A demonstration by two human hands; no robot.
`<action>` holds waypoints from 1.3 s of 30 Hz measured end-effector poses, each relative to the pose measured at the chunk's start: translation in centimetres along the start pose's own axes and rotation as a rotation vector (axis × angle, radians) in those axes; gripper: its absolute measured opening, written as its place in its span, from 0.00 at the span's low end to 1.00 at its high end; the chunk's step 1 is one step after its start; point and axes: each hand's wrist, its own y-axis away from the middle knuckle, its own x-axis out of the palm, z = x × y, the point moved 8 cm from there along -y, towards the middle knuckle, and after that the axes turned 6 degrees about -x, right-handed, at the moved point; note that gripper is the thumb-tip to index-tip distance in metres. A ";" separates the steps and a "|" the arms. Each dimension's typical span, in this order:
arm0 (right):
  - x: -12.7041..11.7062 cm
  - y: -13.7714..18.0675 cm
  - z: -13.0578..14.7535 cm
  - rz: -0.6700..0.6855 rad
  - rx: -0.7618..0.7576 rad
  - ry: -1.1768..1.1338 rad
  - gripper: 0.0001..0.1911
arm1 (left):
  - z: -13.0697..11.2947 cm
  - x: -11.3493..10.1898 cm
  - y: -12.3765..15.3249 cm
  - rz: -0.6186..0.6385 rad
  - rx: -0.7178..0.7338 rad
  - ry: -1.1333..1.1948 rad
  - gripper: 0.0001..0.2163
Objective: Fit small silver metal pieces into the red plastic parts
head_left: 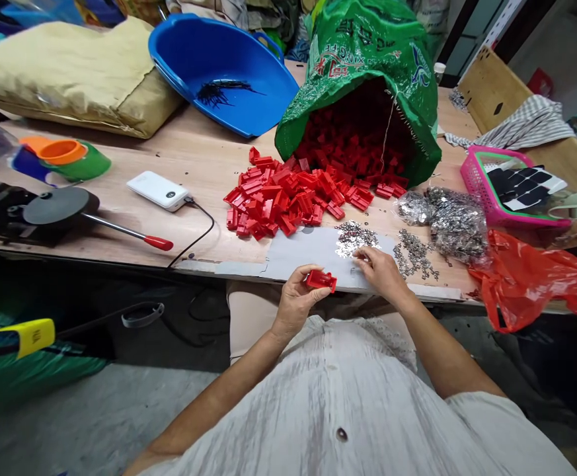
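My left hand (297,299) is closed around a red plastic housing (321,280), held just above the front edge of the table. The housing has an open, hollow side. My right hand (382,272) rests at the near edge of a pile of small shiny metal pieces (355,238) on a grey sheet (298,254). Its thumb and fingertips are pinched together; whatever is between them is too small to make out. Behind the hands lies a heap of red plastic parts (283,198), spilling from a green woven sack (367,46). More small metal parts (414,254) lie right of the sheet.
Bagged metal parts (457,221), a pink basket (479,178) and a red plastic bag (531,277) stand at right. A blue basin (263,99) is at the back. Leftward lie a white power bank (156,190) with a cable and a red-handled lever tool (60,206).
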 end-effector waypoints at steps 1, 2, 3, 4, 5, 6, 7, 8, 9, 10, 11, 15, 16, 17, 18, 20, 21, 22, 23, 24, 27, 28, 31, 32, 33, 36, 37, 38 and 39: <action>-0.2 -0.6 -0.2 -0.023 -0.029 0.127 0.04 | 0.0 0.0 0.0 0.004 -0.011 0.004 0.19; -0.1 -1.1 -0.3 -0.023 -0.050 0.220 0.04 | 0.0 0.0 0.0 0.011 -0.019 0.005 0.20; 0.2 -1.4 -0.5 -0.012 -0.063 0.284 0.05 | 0.0 0.0 0.0 0.016 -0.025 0.007 0.21; 0.5 -1.7 -0.6 0.000 -0.066 0.331 0.06 | 0.0 0.0 0.0 0.019 -0.030 0.010 0.22; 0.8 -1.8 -0.7 0.007 -0.063 0.368 0.07 | -0.1 -0.1 0.0 0.020 -0.032 0.015 0.22; 1.0 -2.0 -0.7 0.012 -0.059 0.398 0.07 | 0.0 -0.1 0.0 0.021 -0.035 0.022 0.23; 1.1 -2.0 -0.7 0.015 -0.056 0.420 0.06 | 0.0 -0.2 0.0 0.025 -0.038 0.029 0.23; 1.2 -2.1 -0.7 0.019 -0.057 0.434 0.06 | 0.1 -0.2 0.0 0.032 -0.043 0.033 0.24; 1.3 -2.2 -0.6 0.025 -0.060 0.440 0.05 | 0.3 -0.2 0.0 0.038 -0.050 0.038 0.24; 1.3 -2.3 -0.6 0.029 -0.063 0.440 0.04 | 0.4 -0.2 -0.1 0.041 -0.057 0.042 0.24; 1.2 -2.4 -0.6 0.031 -0.065 0.436 0.04 | 0.5 -0.3 -0.1 0.039 -0.064 0.047 0.24; 0.5 -2.4 -0.8 0.004 -0.043 0.393 0.03 | 0.5 -0.1 -0.3 0.013 -0.107 0.094 0.26; 0.2 -2.3 -0.7 -0.006 -0.039 0.362 0.03 | 0.4 0.0 -0.4 0.010 -0.117 0.110 0.26; 0.0 -2.2 -0.6 -0.013 -0.040 0.321 0.02 | 0.3 0.2 -0.4 0.010 -0.126 0.126 0.27; -0.2 -2.0 -0.3 -0.015 -0.047 0.270 0.02 | 0.1 0.4 -0.4 0.012 -0.131 0.140 0.27; -0.3 -1.4 0.7 0.000 -0.074 0.156 0.01 | -0.3 0.8 -0.5 0.017 -0.140 0.160 0.27; -0.3 -1.1 1.4 0.017 -0.092 0.099 0.02 | -0.5 1.0 -0.5 0.023 -0.145 0.164 0.26; -0.2 -0.8 2.1 0.040 -0.110 0.047 0.02 | -0.6 1.2 -0.5 0.030 -0.152 0.166 0.26; -0.1 -0.4 2.8 0.069 -0.127 0.001 0.03 | -0.7 1.4 -0.6 0.037 -0.158 0.164 0.25; 0.1 -0.1 3.6 0.098 -0.141 -0.037 0.03 | -0.7 1.6 -0.6 0.043 -0.162 0.162 0.24; 0.4 0.8 5.4 0.151 -0.169 -0.105 0.02 | -0.6 1.9 -0.8 0.050 -0.168 0.156 0.24; 0.3 0.9 5.8 0.152 -0.175 -0.115 0.01 | -0.5 1.9 -0.9 0.050 -0.169 0.154 0.24; 0.1 1.2 6.1 0.139 -0.156 -0.142 0.02 | -0.4 2.0 -1.0 0.049 -0.148 0.131 0.24; 0.2 1.3 6.0 0.143 -0.132 -0.165 0.02 | -0.5 2.0 -1.0 0.047 -0.126 0.116 0.24; 0.3 1.3 5.7 0.150 -0.101 -0.198 0.02 | -0.6 1.9 -0.9 0.046 -0.100 0.095 0.24; 1.0 1.6 4.7 0.165 -0.002 -0.356 0.05 | -0.8 2.0 -0.6 0.051 -0.024 -0.004 0.25; 1.2 1.6 4.4 0.165 0.028 -0.414 0.07 | -0.9 2.0 -0.5 0.056 0.005 -0.049 0.25; 1.5 1.7 4.2 0.162 0.054 -0.468 0.08 | -1.2 2.1 -0.3 0.065 0.043 -0.099 0.25; 1.7 1.8 3.9 0.160 0.076 -0.516 0.09 | -1.5 2.2 -0.1 0.076 0.094 -0.151 0.24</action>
